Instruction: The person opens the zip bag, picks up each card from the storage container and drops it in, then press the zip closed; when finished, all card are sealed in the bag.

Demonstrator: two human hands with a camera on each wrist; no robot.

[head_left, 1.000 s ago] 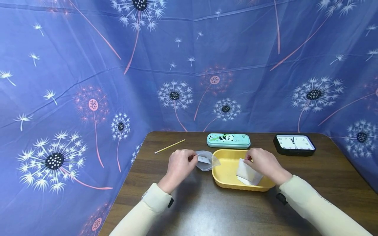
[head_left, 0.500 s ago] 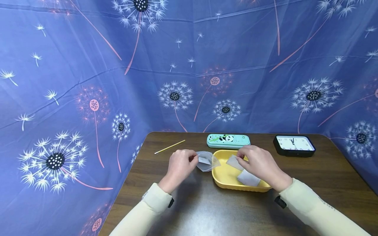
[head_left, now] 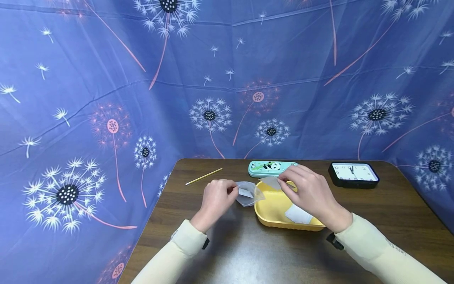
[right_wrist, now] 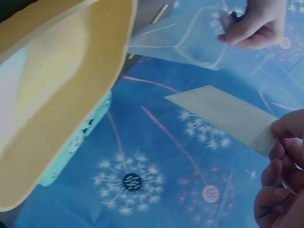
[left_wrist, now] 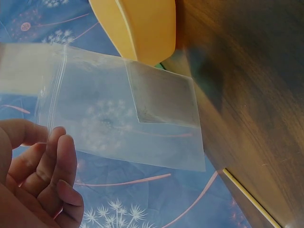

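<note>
My left hand [head_left: 217, 201] pinched the clear zip-seal bag [left_wrist: 95, 130] near its zip, thumb and forefinger drawn together on the film and the other fingers curled in. A squarish card [left_wrist: 164, 97] lay inside, in a far corner. My right hand [head_left: 313, 195] held a thin white card [right_wrist: 223, 116] by one end, thumb and forefinger pressed together on it, most of its length jutting free. In the head view that card was over the far left rim of the yellow tray [head_left: 272, 211], near the bag but apart from it. More white card [head_left: 298, 215] lay in the tray; whether one piece or several, I couldn't tell.

I judged the mouth needed to be held wide, with the card's leading edge squared up between both layers. Gripping only the end would spare my fingertips from jamming at the zip. The film would probably buckle under a hard push, so a slow, flat slide seemed best.
</note>
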